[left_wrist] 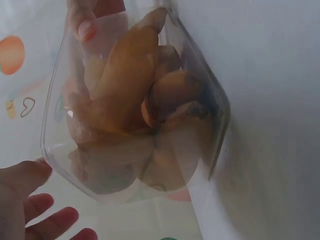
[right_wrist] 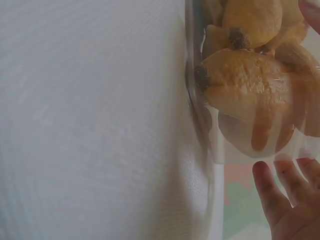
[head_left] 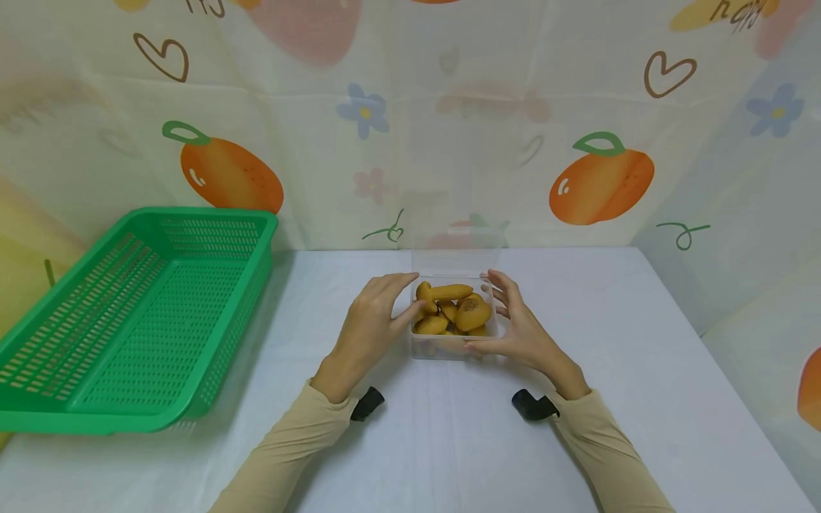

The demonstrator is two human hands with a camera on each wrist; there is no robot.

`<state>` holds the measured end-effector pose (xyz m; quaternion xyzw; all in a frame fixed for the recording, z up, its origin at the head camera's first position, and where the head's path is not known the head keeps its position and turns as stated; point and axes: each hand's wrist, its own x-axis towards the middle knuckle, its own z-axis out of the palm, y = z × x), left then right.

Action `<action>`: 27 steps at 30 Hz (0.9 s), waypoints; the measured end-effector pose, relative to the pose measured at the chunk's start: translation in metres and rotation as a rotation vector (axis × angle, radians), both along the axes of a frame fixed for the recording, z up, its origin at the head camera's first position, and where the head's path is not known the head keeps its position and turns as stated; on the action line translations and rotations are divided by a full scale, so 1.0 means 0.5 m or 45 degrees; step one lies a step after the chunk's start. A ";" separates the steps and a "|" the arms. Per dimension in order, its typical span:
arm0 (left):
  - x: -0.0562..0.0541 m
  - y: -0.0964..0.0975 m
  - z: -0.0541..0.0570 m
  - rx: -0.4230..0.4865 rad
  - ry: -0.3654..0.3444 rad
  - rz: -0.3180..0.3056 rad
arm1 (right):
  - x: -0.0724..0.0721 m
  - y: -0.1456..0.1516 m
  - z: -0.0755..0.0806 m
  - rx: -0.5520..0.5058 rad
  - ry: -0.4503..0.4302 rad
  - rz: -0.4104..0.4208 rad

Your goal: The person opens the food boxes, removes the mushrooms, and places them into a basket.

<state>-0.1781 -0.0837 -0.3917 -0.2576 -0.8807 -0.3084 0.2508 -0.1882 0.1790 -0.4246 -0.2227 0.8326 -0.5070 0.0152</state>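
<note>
A clear plastic box (head_left: pixel 442 348) stands on the white table, its see-through lid (head_left: pixel 457 249) raised at the back. It holds several yellow-brown pieces (head_left: pixel 473 313) shaped like mushrooms; their exact kind is unclear. My left hand (head_left: pixel 372 320) is at the left side, thumb over the rim and index finger by the back corner. In the left wrist view its thumb (left_wrist: pixel 30 175) meets the box edge, the other fingers spread. My right hand (head_left: pixel 522 331) spans the right side, thumb at the front and fingers (right_wrist: pixel 270 192) towards the back, holding the box.
At the left is a green plastic basket (head_left: pixel 137 335) with slotted walls. A printed cloth (head_left: pixel 449 157) with oranges, hearts and flowers hangs behind the white table (head_left: pixel 596 306). Black wrist pieces (head_left: pixel 368 404) stick out by both sleeves.
</note>
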 end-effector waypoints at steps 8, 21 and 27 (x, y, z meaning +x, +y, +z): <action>0.004 0.011 -0.007 -0.022 -0.204 -0.018 | 0.003 -0.004 0.002 -0.003 -0.081 -0.030; -0.008 0.023 -0.004 -0.006 -0.399 -0.026 | -0.001 0.002 -0.001 -0.037 -0.074 0.009; -0.014 0.026 0.000 -0.024 -0.384 -0.033 | -0.001 0.003 0.000 -0.020 -0.077 0.007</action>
